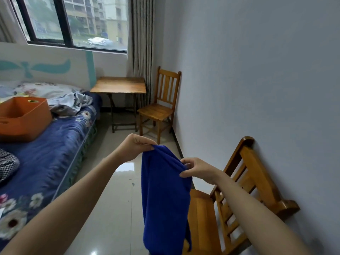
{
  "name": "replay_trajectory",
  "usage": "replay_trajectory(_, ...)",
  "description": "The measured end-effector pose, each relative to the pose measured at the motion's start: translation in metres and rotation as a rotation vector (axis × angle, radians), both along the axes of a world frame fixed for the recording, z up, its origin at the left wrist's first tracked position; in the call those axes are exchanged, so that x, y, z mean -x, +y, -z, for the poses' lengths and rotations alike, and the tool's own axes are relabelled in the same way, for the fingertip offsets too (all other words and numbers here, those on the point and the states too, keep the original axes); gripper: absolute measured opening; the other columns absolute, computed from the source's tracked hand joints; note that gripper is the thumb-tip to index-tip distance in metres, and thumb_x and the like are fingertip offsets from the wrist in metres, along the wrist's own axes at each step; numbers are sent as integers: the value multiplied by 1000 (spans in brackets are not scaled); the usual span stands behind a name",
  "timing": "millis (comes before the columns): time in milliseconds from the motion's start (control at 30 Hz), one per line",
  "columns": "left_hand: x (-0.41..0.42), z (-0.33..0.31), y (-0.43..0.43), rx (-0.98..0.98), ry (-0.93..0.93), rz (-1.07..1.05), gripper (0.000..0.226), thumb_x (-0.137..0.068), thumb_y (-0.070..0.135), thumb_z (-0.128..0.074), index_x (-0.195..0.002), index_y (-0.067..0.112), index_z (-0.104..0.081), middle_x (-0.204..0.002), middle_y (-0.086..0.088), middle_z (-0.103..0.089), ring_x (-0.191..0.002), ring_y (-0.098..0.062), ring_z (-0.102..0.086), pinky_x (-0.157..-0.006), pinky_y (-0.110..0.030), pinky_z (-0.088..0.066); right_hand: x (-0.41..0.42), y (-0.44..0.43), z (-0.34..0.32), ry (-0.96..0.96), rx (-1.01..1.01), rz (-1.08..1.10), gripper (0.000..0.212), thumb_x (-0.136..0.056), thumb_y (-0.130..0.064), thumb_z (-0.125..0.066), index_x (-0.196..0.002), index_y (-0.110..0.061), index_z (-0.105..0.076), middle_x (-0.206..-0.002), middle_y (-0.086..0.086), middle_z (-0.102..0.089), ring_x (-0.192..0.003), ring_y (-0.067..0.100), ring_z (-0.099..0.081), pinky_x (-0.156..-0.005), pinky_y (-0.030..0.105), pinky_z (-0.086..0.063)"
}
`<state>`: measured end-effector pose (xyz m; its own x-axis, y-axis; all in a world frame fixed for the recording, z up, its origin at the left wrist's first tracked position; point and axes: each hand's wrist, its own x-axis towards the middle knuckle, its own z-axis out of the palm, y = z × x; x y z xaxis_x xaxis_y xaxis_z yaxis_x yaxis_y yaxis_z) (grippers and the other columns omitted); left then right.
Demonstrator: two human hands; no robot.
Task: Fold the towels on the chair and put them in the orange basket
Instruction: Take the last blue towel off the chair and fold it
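While both bare hands are holding it up above the floor, the royal-blue terry towel (163,199) is hanging in soft, plush folds at about six o'clock in the view, its lower end dropping in front of the near wooden chair (244,181). The left hand (136,148) is pinching the towel's top edge between thumb and curled fingers. The right hand (197,170), at four o'clock from the left, is pinching the same edge lower down, thumb and forefinger pressing together on the cloth. The near wooden chair, slatted and honey-coloured, is standing against the pale grey wall (257,70) at four o'clock. The orange basket (24,118), a round-cornered tub with slot handles, is sitting open on the bed (55,144) at nine o'clock, on a navy floral sheet, with rumpled grey bedding just beyond it. At twelve o'clock a folding wooden table (119,85) and a second slatted chair (160,111) are standing below the window (73,21), beside a striped curtain (141,34). Glossy pale floor tiles (119,190) are reflecting the daylight.
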<state>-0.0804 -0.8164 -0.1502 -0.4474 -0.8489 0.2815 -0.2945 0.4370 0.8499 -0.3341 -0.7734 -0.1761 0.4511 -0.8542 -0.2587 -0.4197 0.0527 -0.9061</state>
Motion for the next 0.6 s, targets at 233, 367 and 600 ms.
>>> replay_trajectory(233, -5, 7, -25, -16, 83, -22, 49, -84, -6, -56, -74, 38, -74, -74, 18, -71, -79, -3, -66, -72, -15, -52, 32, -13, -8, 490, 71, 1, 11, -82, -15, -65, -85, -24, -60, -83, -7, -61, -83, 13, -61, -71, 21, -51)
replay_trajectory(367, -7, 12, -43, -37, 129, -92, 27, -86, -3, -54, -85, 21, -67, -81, 6, -69, -83, -10, -65, -77, -22, -50, 52, -12, -18, 596, 95, 118, 8, -82, -14, -63, -83, -23, -61, -80, -6, -63, -78, 11, -62, -67, 18, -48)
replay_trajectory(600, 16, 31, -77, -122, 44, -248, 27, -90, 3, -53, -114, 13, -62, -101, -2, -63, -101, -22, -60, -96, -42, -47, 36, -20, -59, 521, 391, 439, 17, -80, -3, -55, -65, -10, -50, -65, 3, -48, -62, 13, -44, -58, 21, -34)
